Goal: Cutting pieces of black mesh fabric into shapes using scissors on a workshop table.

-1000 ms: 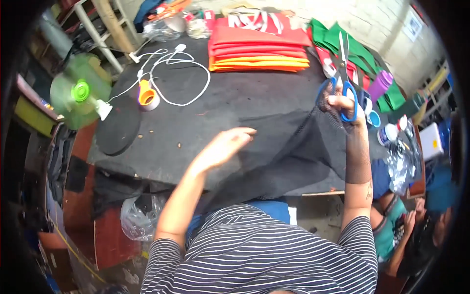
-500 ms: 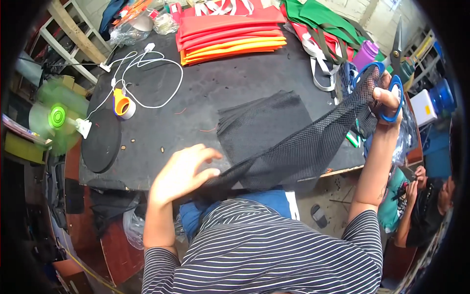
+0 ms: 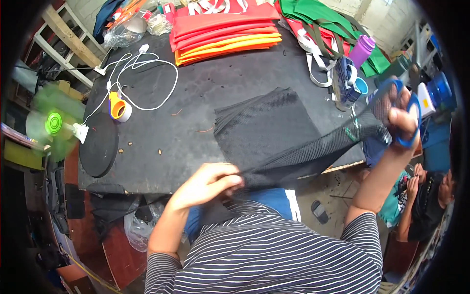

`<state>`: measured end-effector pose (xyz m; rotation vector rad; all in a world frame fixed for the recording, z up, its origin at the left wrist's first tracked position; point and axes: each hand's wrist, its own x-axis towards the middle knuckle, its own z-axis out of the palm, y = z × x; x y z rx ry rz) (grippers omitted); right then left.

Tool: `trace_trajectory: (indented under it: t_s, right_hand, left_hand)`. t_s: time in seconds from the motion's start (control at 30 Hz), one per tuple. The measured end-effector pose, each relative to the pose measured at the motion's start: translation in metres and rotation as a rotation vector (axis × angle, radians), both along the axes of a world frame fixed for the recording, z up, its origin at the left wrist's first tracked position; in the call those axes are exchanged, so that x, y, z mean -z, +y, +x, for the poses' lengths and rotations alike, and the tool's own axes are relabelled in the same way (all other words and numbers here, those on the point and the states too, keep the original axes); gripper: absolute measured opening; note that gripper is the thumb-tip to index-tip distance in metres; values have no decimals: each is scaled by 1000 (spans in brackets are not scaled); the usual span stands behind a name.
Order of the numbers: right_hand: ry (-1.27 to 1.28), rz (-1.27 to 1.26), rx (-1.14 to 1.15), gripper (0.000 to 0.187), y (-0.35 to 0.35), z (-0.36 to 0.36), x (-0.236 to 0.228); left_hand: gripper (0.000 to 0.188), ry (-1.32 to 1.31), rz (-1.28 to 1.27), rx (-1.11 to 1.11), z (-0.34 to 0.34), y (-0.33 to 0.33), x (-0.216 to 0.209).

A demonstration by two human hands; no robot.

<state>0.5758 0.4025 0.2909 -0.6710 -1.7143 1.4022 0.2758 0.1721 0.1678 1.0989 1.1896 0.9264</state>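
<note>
A piece of black mesh fabric is stretched between my two hands across the table's front edge. My left hand pinches its lower left end just in front of my striped shirt. Raised at the right, my right hand grips the other end of the mesh, bunched up. The same hand has blue-handled scissors hooked on its fingers; the blades are hard to make out. Beneath the stretched piece, a fanned stack of black mesh sheets lies on the black tabletop.
Folded red and orange fabric bags are stacked at the back, with green bags beside them. A purple bottle stands back right. At left are a tape dispenser, a white cable and a spinning fan. Another person is at far right.
My left hand has moved right and closed on the mesh. My right hand, with scissors and mesh, has shifted outward and slightly down, and the mesh is drawn into a narrower strip.
</note>
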Motion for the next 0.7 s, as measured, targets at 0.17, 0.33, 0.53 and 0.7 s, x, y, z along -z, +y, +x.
trace_trajectory:
  t_s: [0.17, 0.33, 0.53, 0.7]
  right_hand:
    - [-174, -121, 6, 55, 1, 21, 22]
    - [-275, -52, -88, 37, 63, -62, 104]
    - [-597, 408, 494, 35, 111, -110, 204]
    - [-228, -226, 192, 31, 45, -121, 186]
  left_hand:
    - [10, -82, 88, -257, -27, -18, -17]
    - [8, 220, 103, -549, -49, 24, 42]
    - [8, 312, 122, -599, -71, 67, 111]
    - [9, 131, 63, -673, -81, 61, 127]
